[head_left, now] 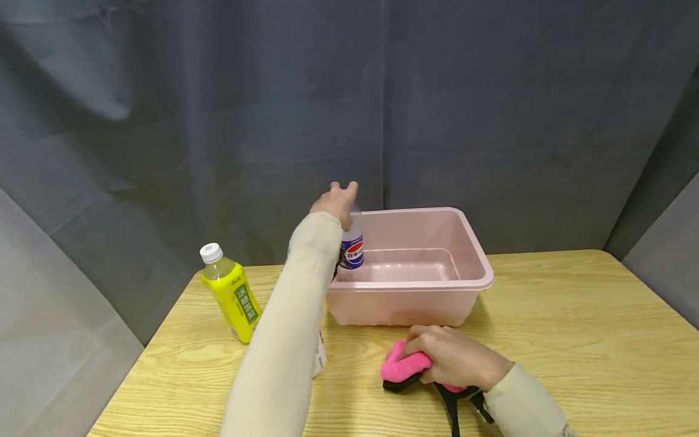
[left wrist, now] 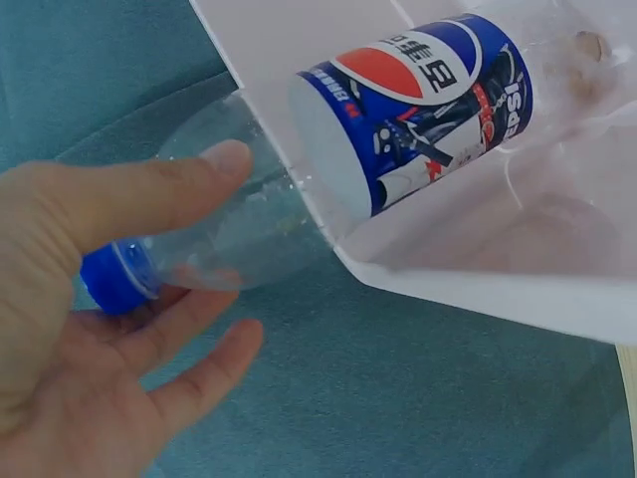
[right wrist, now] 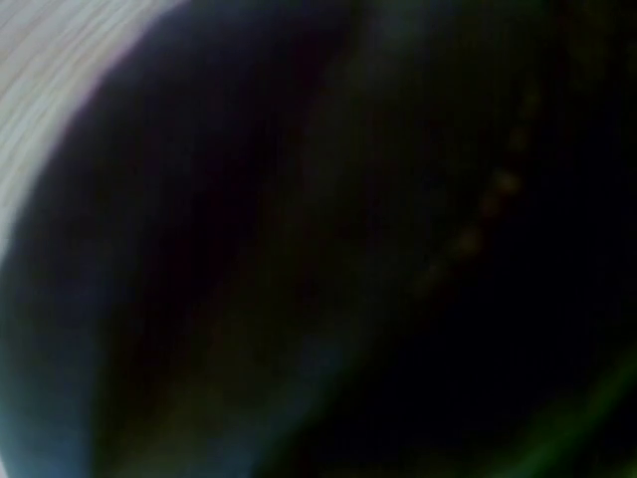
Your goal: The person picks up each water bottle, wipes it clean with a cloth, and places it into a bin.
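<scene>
In the head view my left hand is over the left end of the pink bin. A clear Pepsi bottle with a blue cap stands in that end, its top rising past the rim. The left wrist view has my left hand around the bottle's neck, thumb along one side, fingers spread and loosely extended. On the table before the bin, my right hand grips a fluffy pink thing with a black underside and black straps. The right wrist view is dark and blurred.
A yellow drink bottle with a white cap tilts at the table's left. A white printed container is mostly hidden behind my left forearm. Dark curtains hang behind the wooden table.
</scene>
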{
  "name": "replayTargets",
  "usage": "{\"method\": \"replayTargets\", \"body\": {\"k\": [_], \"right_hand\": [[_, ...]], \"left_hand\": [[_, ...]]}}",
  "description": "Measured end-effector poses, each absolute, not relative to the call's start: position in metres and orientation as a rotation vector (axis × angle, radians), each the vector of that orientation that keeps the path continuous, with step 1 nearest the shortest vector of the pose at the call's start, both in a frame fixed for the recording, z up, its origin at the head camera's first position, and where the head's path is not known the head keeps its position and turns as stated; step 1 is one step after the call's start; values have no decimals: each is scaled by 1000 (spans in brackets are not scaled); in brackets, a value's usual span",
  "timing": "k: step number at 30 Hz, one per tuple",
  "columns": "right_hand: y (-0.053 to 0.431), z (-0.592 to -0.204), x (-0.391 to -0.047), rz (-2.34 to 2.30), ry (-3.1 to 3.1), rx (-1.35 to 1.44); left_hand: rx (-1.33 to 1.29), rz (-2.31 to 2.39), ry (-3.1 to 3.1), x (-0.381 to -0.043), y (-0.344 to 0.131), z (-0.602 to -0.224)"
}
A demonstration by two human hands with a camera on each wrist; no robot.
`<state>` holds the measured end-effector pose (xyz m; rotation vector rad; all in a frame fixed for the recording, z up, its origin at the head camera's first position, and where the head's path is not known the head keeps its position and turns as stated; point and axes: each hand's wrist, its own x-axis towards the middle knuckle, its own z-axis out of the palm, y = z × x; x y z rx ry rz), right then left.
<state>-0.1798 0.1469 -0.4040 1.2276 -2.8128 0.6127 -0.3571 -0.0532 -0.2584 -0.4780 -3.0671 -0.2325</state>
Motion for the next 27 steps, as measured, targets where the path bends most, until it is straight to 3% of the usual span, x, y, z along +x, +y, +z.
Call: {"method": "replayTargets", "body": {"k": [16,27], "right_hand": [[149,-406,-180,592,-2836,1215],[154,-407,-183,597,-2812,1222]], "left_hand": [[-361,-122,-3218,-345,-54,-247],[-623,-13,-3080,-299,-80,-205]]}}
